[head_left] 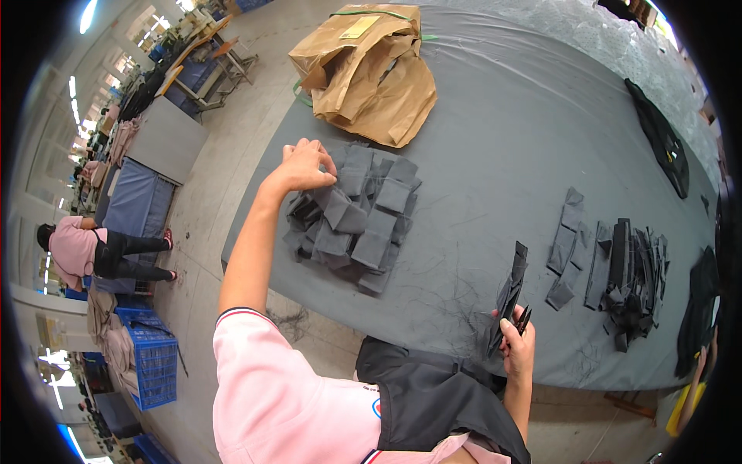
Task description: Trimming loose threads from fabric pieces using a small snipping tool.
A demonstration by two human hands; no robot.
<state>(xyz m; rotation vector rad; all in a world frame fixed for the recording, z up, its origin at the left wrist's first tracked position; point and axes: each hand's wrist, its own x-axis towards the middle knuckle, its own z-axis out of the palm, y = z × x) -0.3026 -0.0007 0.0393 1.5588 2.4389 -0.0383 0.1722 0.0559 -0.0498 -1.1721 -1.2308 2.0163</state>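
Note:
My left hand [308, 165] is over the far left of a pile of dark grey fabric pieces [377, 232], its fingers pinched at the corner of one folded piece [344, 213]. The small flat pieces overlap in rough rows. Close to the table's front edge, my right hand [516, 344] is closed around black thread snips [524, 320] and a bundle of dark fabric strips [510, 290]. The strips stand up out of the hand, pointing away from me. The snips' handles are mostly hidden in the palm.
A crumpled brown paper bag [371, 77] stands beyond the pile on the grey-covered table [495, 155]. More dark strips [630, 278] lie to the right, beside a short folded row [566, 247]. Loose threads [464, 305] litter the cloth. A person [85, 247] stands at the left near a blue crate [154, 359].

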